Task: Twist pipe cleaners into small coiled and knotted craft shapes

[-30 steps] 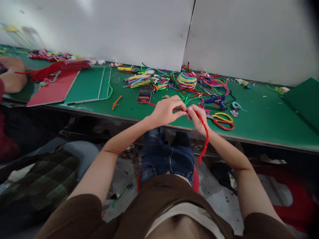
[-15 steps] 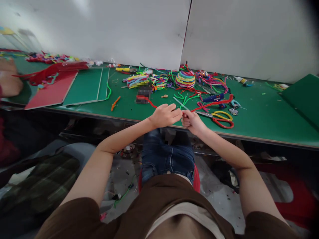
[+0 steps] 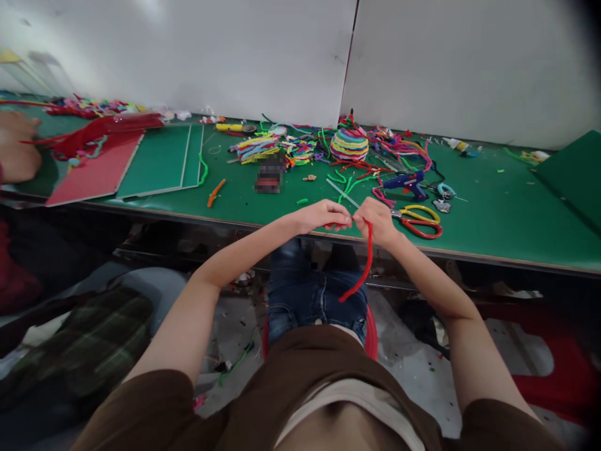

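1. Verify the grip. The right hand (image 3: 377, 220) is closed around a red fuzzy stem (image 3: 369, 254); the left hand (image 3: 322, 216) appears to pinch it at the fingertips, where red shows beneath the fingers. The exact contact is partly hidden.
2. Locate the workpiece. The stem lies between the two hands, its tail hanging below the right hand in front of the edge of the green table (image 3: 516, 235).
3. Work at the gap. The fingertips are almost touching; a short span there should bend more precisely than a long one.
4. Anchor with one hand and shape with the other. Light, even pressure should spare the pile.
5. Control the tail. It curves freely toward the jeans (image 3: 300, 294) and could snag if left to swing.
6. Maintain clearance. The scissors (image 3: 420, 222) lie just right of the right hand, the glue gun (image 3: 406, 183) beyond it, and a pale rod (image 3: 339, 190) just beyond the fingertips.
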`<state>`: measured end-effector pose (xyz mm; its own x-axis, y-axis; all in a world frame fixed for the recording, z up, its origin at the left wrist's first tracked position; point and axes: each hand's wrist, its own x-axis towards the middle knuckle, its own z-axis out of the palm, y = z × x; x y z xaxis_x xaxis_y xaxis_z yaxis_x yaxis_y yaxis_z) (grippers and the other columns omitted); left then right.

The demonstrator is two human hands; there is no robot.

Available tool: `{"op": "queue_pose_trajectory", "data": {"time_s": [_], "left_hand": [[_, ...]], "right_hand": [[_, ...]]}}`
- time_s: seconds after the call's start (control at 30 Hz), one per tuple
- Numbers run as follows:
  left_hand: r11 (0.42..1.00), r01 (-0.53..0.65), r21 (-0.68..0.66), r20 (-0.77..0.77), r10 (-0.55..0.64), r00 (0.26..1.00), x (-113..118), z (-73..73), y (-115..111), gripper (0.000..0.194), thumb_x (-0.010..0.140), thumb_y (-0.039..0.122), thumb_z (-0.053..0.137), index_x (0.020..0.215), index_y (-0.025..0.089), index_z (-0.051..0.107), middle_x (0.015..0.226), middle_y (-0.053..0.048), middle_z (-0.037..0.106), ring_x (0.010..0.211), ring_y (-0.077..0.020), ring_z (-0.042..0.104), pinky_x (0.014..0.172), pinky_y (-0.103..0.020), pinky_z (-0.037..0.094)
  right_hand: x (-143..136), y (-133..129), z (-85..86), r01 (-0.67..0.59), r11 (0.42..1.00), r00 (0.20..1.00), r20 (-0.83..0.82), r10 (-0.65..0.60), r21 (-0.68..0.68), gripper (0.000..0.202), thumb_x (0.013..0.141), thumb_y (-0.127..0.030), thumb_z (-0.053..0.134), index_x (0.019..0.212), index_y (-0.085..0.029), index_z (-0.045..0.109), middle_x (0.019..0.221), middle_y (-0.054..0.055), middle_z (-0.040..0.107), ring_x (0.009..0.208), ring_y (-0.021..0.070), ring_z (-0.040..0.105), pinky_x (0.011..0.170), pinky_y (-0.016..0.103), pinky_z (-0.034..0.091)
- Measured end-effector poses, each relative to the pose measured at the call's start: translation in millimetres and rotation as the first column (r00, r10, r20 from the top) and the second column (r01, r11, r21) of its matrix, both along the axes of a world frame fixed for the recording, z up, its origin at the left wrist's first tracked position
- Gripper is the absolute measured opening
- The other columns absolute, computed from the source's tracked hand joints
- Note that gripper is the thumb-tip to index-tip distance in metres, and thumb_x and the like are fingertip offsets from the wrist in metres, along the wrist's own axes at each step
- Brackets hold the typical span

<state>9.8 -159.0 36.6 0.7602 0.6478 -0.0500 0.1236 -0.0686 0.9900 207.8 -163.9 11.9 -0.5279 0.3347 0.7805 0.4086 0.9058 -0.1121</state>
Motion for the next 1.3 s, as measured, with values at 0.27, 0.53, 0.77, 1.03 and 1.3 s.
{"op": "queue_pose_trajectory", "data": {"time_s": [0.27,0.53,0.77,1.03,1.3], "left_hand": [[0.500,0.065,0.864,-0.355,0.512,0.782,5,-24.0,107,0.032,0.087,0.014,0.043,0.111,0.014,0.064,0.116,-0.014,0.061,0.106,-0.0238,0.051,0.083,-0.035,0.036],[0.200,0.420,0.885,-0.463,0.475,0.748,5,-26.0,129,0.032,0.085,0.010,0.040,0.107,0.012,0.063,0.104,-0.017,0.063,0.102,-0.0251,0.050,0.083,-0.038,0.030],[0.308,0.342,0.888,-0.457,0.506,0.732,-31,17.3,114,0.034,0.089,0.018,0.033,0.111,0.009,0.058,0.106,-0.015,0.062,0.095,-0.0217,0.055,0.077,-0.030,0.036],[0.440,0.389,0.809,-0.524,0.244,0.816,-38,40.6,71,0.043,0.089,0.048,0.041,0.101,0.015,0.066,0.094,-0.007,0.065,0.084,-0.0169,0.058,0.071,-0.024,0.037],[0.600,-0.050,0.799,-0.139,0.264,0.954,-36,40.1,53,0.050,0.080,0.040,0.062,0.120,0.012,0.050,0.059,0.004,0.049,0.052,-0.0079,0.042,0.057,-0.021,0.033]], "right_hand": [[30,13,17.8,0.169,0.876,0.780,-0.481,-0.399,-0.453,0.034,0.091,-0.047,0.043,0.081,-0.022,0.063,0.063,-0.001,0.057,0.059,0.0110,0.054,0.060,0.026,0.042],[41,37,19.9,-0.053,0.850,0.624,-0.682,-0.382,-0.524,0.033,0.083,-0.053,0.053,0.074,-0.021,0.055,0.055,-0.006,0.049,0.047,0.0066,0.045,0.047,0.021,0.034],[40,53,58.5,-0.070,0.866,0.688,-0.652,-0.317,-0.495,0.028,0.084,-0.048,0.053,0.074,-0.022,0.054,0.056,-0.005,0.048,0.047,0.0055,0.043,0.047,0.023,0.033],[5,87,91.0,-0.212,0.628,0.880,-0.426,-0.210,-0.748,0.027,0.085,-0.039,0.057,0.070,-0.017,0.057,0.057,-0.005,0.056,0.049,0.0025,0.050,0.050,0.017,0.041],[4,104,58.7,-0.359,0.364,0.815,-0.478,-0.327,-0.860,0.027,0.082,-0.034,0.063,0.066,-0.015,0.054,0.054,-0.004,0.055,0.044,0.0030,0.046,0.038,0.015,0.033]]}}
